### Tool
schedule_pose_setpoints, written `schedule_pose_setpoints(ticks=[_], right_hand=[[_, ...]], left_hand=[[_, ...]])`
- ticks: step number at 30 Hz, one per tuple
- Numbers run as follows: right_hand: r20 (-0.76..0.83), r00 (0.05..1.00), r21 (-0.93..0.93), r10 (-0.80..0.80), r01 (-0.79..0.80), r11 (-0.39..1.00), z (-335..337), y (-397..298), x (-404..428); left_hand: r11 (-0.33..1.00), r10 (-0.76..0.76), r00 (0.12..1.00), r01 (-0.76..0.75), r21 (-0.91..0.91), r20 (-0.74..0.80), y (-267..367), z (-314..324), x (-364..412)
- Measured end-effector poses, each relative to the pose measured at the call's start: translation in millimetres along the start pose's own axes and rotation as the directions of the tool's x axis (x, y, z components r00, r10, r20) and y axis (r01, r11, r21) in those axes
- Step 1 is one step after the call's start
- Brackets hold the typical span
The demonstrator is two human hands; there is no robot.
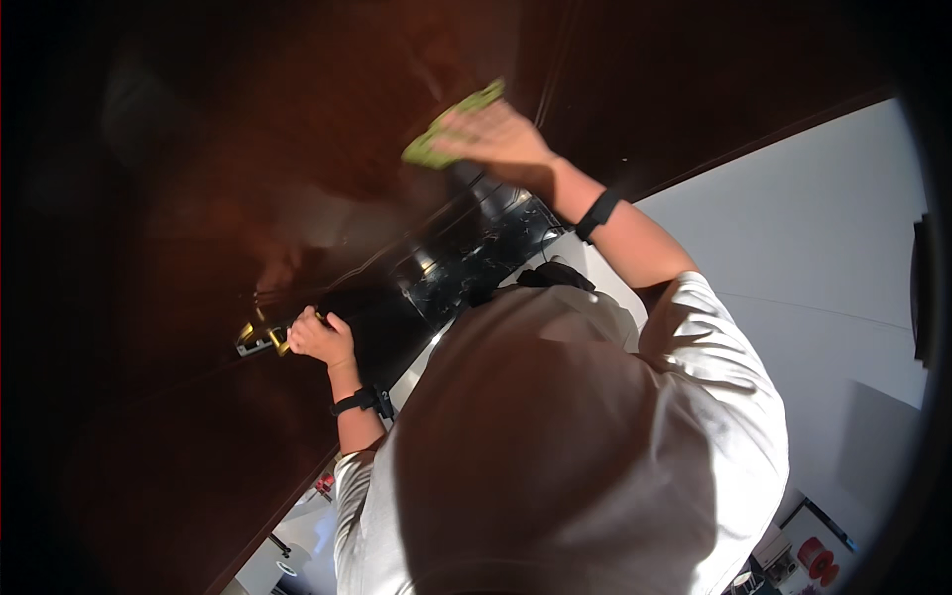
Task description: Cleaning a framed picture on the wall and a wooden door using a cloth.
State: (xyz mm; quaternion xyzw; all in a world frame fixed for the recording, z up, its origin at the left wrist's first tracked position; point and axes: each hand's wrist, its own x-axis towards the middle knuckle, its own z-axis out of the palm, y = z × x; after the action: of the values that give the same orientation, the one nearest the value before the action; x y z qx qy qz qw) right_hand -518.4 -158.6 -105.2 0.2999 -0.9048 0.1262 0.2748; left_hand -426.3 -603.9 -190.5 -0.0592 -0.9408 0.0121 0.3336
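Note:
My right hand presses a green cloth flat against a glossy dark reddish-brown wooden door, at the upper middle of the view; hand and cloth are slightly blurred. Lower and to the left, my left hand is closed around a brass-coloured door handle, with its fingers partly hiding the grip. Beside that hand, a metal lock plate shows at the door's edge. Each wrist wears a black band.
A black marbled stone strip lies below the door, beside a pale floor. A dark wooden frame meets a white wall on the right. At the lower right is a red spool-like object among other things.

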Motion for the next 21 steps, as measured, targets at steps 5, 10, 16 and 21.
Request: schedule_pose_setpoints(ticks=[5, 10, 16, 21], right_hand=[[-0.32, 0.706, 0.092, 0.632, -0.641, 0.762, -34, 87, -75], [-0.204, 0.713, 0.245, 0.671, -0.626, 0.74, -15, 92, -84], [-0.192, 0.823, 0.364, 0.534, -0.446, 0.818, 64, 19, -64], [-0.276, 0.961, 0.029, 0.012, -0.004, 1.0, 137, -58, -29]], left_hand=[[0.997, -0.049, 0.994, 0.054, 0.049, -0.094, 1, 14, -4], [0.989, -0.132, 0.991, 0.134, 0.068, -0.032, 14, 2, 3], [0.995, -0.086, 0.996, 0.087, -0.057, 0.028, 32, -32, 22], [0.962, -0.247, 0.959, 0.26, -0.085, 0.137, 46, -51, 31]])
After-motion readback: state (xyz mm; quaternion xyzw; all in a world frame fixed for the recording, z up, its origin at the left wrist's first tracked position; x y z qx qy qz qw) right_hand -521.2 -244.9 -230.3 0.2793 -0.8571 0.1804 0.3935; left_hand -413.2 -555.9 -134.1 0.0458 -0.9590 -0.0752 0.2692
